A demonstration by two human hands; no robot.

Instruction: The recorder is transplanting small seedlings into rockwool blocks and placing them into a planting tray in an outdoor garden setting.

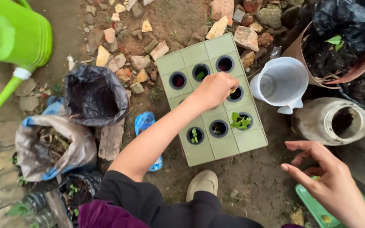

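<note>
Over the green planter tray (216,143), the left hand (213,89) pinches closed at a middle hole, seemingly tucking something in, while the right hand (326,177) hovers spread and empty just beside the tray.

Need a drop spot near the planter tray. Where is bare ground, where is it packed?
Bare soil lies below the green planter tray, between the beige shoe and the right hand. Crowded: rubble above-left, white jug and clay pot to the right, black bag to the left. The left hand covers the tray's middle.

Single head-worn view, looking steeply down, close over green planter tray (216,143), ground.
</note>
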